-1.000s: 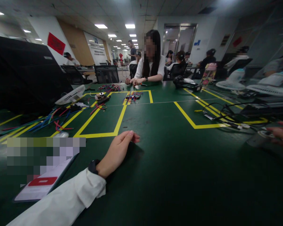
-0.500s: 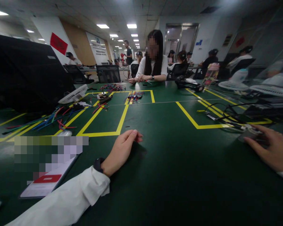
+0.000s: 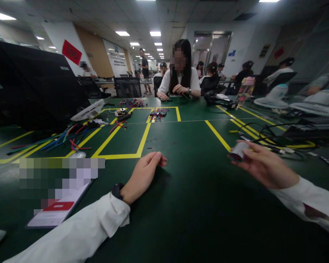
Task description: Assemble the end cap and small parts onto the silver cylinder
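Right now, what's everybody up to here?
The camera wearer grips a grey cylinder in the right hand over the green table. The left hand is loosely curled near a yellow tape outline, with no object visible in it. Across the table, a person in white has both hands low, near clusters of coloured wires.

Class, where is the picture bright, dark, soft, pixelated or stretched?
Head view: a ceiling light glares white; the near table falls almost black; a faint shadow lies beside the left hand. Head view: the cylinder in the right hand looks slightly soft; pixel blocks cover part of the card; fans near the right edge seem stretched.
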Demonstrator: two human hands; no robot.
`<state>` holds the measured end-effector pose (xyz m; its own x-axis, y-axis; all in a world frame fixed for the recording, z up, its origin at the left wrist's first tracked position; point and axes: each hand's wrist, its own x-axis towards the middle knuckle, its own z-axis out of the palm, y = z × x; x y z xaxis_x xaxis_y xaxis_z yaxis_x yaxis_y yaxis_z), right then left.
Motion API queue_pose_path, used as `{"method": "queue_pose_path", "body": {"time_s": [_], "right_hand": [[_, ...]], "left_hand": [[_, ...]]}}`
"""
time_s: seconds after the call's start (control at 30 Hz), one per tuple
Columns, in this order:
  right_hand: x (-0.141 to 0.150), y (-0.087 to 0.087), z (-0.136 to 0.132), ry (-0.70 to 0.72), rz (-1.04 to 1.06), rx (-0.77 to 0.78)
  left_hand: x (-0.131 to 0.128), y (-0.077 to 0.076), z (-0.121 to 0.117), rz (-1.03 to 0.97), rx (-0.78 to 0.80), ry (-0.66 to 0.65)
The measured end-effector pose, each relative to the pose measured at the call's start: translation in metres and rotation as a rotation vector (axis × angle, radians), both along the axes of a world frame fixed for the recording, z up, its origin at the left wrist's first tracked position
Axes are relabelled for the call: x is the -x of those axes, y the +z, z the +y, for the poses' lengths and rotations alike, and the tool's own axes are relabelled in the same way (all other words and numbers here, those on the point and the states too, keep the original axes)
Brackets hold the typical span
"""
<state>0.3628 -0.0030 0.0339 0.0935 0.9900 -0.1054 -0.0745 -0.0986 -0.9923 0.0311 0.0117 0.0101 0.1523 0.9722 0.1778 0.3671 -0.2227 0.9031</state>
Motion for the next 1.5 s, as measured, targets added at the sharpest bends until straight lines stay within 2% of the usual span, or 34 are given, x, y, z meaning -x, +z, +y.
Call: {"method": "queue_pose_path", "body": {"time_s": [0.07, 0.17, 0.27, 0.5, 0.73, 0.8, 0.87, 0.97, 1.03, 1.1, 1.2, 1.3, 1.4, 1.5], "right_hand": [[0.039, 0.000, 0.003, 0.189, 0.379, 0.166], [0.083, -0.012, 0.010, 0.406, 0.676, 0.352], [0.103, -0.025, 0.015, 0.500, 0.747, 0.407], [0.101, -0.030, 0.016, 0.473, 0.730, 0.384], [0.099, -0.033, 0.012, 0.661, 0.639, 0.234], [0.099, -0.030, 0.011, 0.736, 0.546, 0.132], [0.099, -0.023, 0.009, 0.760, 0.321, -0.060], [0.102, -0.010, -0.001, 0.644, -0.156, -0.379], [0.105, -0.005, -0.008, 0.552, -0.374, -0.513], [0.109, -0.006, -0.013, 0.488, -0.476, -0.587], [0.113, -0.017, -0.010, 0.404, -0.508, -0.576], [0.115, -0.029, 0.003, 0.375, -0.432, -0.529], [0.112, -0.036, 0.018, 0.412, -0.396, -0.602], [0.107, -0.038, 0.027, 0.462, -0.457, -0.715]], "left_hand": [[0.000, 0.000, 0.000, 0.003, 0.005, 0.005], [0.001, -0.001, 0.000, -0.010, 0.023, 0.003], [0.002, -0.001, 0.000, -0.022, 0.028, -0.002], [0.002, -0.003, 0.001, -0.027, 0.039, -0.001], [0.002, -0.004, 0.002, -0.016, 0.027, 0.007], [0.002, -0.005, 0.002, -0.015, 0.022, 0.009], [0.002, -0.005, 0.002, -0.016, 0.021, 0.002], [0.002, -0.005, 0.002, -0.015, 0.025, -0.010], [0.002, -0.004, 0.002, -0.016, 0.029, -0.017], [0.002, -0.004, 0.002, -0.022, 0.030, -0.018], [0.001, -0.004, 0.002, -0.029, 0.032, -0.009], [0.000, -0.005, 0.002, -0.022, 0.035, -0.008], [0.000, -0.004, 0.002, -0.008, 0.037, -0.006], [0.000, -0.004, 0.002, 0.000, 0.042, -0.007]]}}
